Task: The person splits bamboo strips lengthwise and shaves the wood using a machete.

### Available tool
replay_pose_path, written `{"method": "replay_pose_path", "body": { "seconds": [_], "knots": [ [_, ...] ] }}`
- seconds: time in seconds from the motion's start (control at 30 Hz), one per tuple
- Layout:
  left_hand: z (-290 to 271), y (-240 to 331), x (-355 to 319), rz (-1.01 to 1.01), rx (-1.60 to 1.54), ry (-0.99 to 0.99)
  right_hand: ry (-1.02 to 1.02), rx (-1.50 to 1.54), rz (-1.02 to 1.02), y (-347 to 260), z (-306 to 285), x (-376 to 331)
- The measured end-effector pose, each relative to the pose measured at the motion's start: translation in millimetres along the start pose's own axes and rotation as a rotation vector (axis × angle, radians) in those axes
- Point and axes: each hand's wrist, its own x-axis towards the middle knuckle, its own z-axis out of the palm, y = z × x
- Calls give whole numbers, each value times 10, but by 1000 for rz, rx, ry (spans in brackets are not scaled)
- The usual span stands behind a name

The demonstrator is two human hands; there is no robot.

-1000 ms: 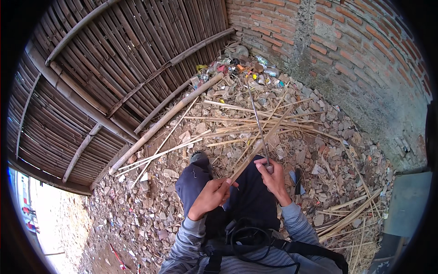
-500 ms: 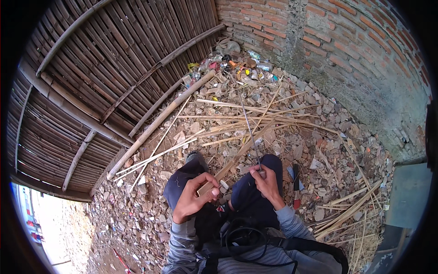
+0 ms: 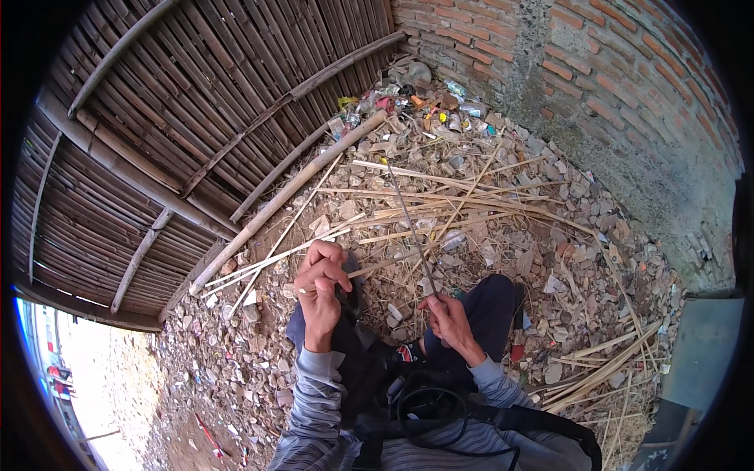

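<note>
My right hand (image 3: 449,320) is closed around the near end of a long, thin dark rod (image 3: 410,224), which slants up and away to the left over the ground. Raised to the left, my left hand (image 3: 320,286) has its fingers curled together. A pale bamboo strip (image 3: 385,263) runs from those fingers out to the right, behind the rod. Between the left fingers shows a small pale tip. Beneath both hands are my bent knees in dark trousers (image 3: 493,310).
More split bamboo strips (image 3: 440,179) lie across rubble, with another bundle (image 3: 609,365) at right. A thick bamboo pole (image 3: 290,200) rests along the slatted bamboo wall (image 3: 181,102). Litter (image 3: 440,110) fills the corner by the brick wall (image 3: 620,94). A red-ended tool (image 3: 517,345) lies beside my right knee.
My left hand has risen up and left, away from my right hand, and its fingers have curled in. The bamboo strip has swung with it. My right hand has lowered slightly, still holding the rod.
</note>
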Motion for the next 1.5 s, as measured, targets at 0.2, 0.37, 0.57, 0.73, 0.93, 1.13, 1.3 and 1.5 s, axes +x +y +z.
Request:
{"method": "replay_pose_path", "body": {
  "seconds": [0.2, 0.37, 0.57, 0.73, 0.93, 1.13, 1.3, 1.5],
  "knots": [
    [31, -278, -94, -215, -585, 8, -116, -11, -82, -36, 224, 35],
    [-4, -349, -180, -205, -624, 121, -257, 73, -48, -72, 477, 123],
    [-22, -357, -153, -275, -607, 334, -306, 164, 134, 49, 573, 306],
    [-84, -438, -210, -264, -654, 316, -225, 1, 107, -283, 699, 272],
    [-7, -379, -121, -288, -586, 470, -200, 464, -169, -619, 632, 195],
    [201, -344, -230, -115, -286, 362, -298, 62, 236, -425, 439, 201],
    [12, -292, -206, -43, -415, 107, -399, -136, 232, -505, 394, 169],
    [-53, -320, -181, -67, -465, -2, -428, -129, 227, -534, 427, 187]
  ]
}}
